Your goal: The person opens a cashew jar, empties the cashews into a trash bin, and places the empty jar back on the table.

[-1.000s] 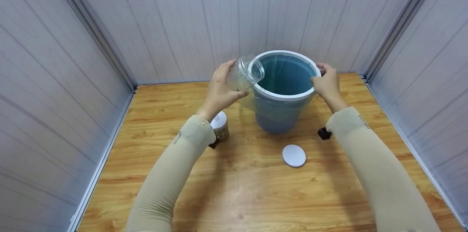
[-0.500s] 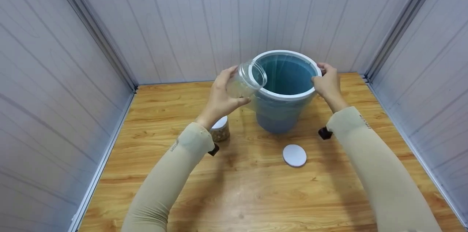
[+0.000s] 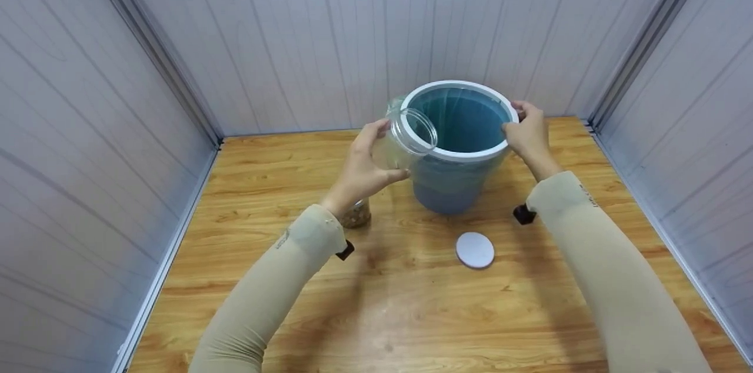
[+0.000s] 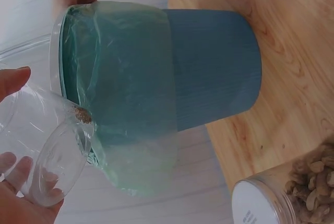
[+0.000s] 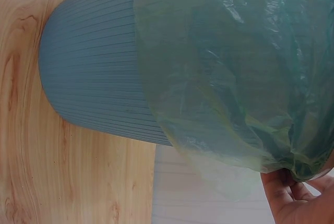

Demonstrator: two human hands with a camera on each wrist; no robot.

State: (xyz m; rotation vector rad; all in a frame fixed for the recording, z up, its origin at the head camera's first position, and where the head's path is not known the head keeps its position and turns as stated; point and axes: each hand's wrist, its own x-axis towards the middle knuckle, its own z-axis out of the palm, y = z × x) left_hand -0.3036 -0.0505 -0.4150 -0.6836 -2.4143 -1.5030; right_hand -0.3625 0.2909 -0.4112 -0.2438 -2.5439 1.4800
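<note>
My left hand (image 3: 366,168) holds a clear, wide-mouthed plastic jar (image 3: 399,149) between thumb and fingers. The jar is tilted, and its open mouth overlaps the left rim of a blue trash bin (image 3: 465,156) in the head view. A small brown clump (image 4: 82,114) shows at the jar's edge in the left wrist view. A thin green bin liner (image 4: 130,72) hangs down over the bin's outside. At the bin's right rim, my right hand (image 3: 527,133) grips the edge, with thumb and fingers pinching the liner there in the right wrist view.
A white round lid (image 3: 475,250) lies flat on the wooden table (image 3: 412,308) before the bin. Another jar (image 4: 255,205), white-lidded and filled with brown pieces, stands left of the bin, partly behind my left wrist. Pale panel walls (image 3: 294,37) enclose the table.
My left hand has moved right and slightly down with the tilted jar, bringing its mouth further over the bin's rim. My right hand stays at the right rim.
</note>
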